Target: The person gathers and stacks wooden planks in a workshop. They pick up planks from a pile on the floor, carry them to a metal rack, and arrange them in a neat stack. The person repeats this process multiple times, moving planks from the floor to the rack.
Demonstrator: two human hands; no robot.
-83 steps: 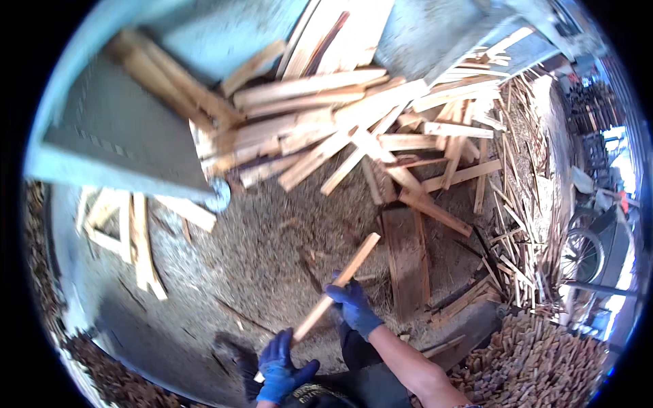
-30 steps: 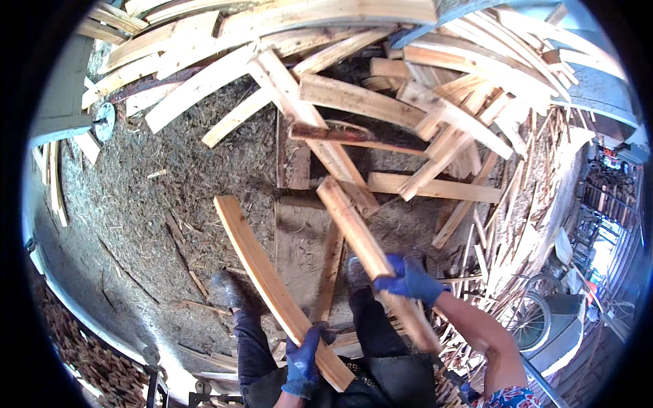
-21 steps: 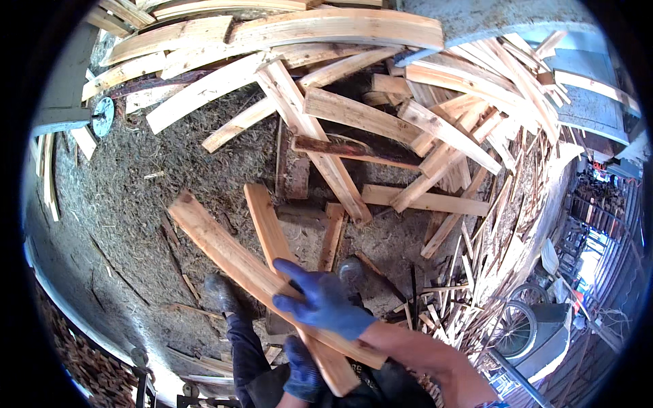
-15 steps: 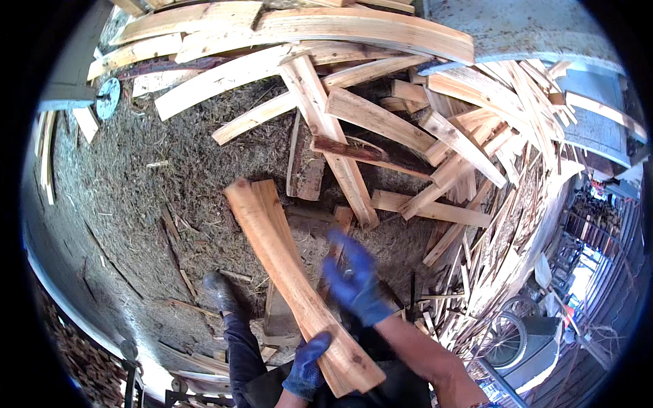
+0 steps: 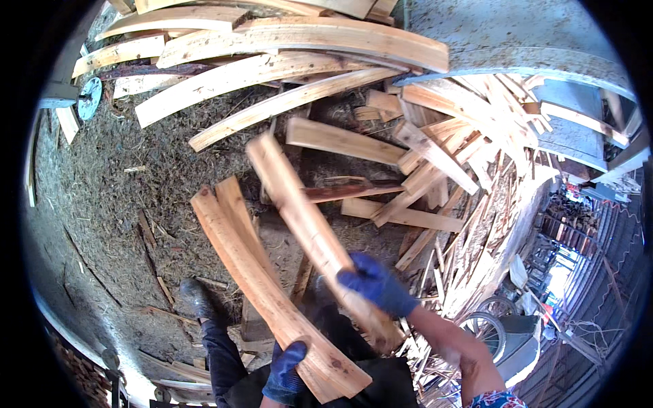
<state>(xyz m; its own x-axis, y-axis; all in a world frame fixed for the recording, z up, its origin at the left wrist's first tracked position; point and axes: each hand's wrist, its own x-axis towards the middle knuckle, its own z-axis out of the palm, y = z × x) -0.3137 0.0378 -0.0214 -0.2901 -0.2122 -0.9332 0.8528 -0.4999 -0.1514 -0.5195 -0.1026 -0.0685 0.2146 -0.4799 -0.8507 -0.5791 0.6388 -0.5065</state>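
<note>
The single board in your right hand slants across the middle of the frame, pale tan, with faint blurred marks along its face. Your gloved fingers are closed around its lower part from the right side. At lower centre, your left hand grips two more: a front board, warm orange-tan with darker knots near its lower end, and a back board lying mostly beneath it, its upper end showing to the right. Your left thumb presses on the front board's face; the rest of those fingers are largely hidden beneath the wood.

The back board's middle is covered by the front one, and the lower end of your right-hand board is smeared by blur, so its edge is hard to make out. Below you, one boot shows on the littered floor at lower left; the dark area between the boards is too dim to read.

Loose boards cross the top of the frame, some cut off by its edge. Thin strips heap up right of centre, and a spoked wheel stands at lower right, partly covered by them.
</note>
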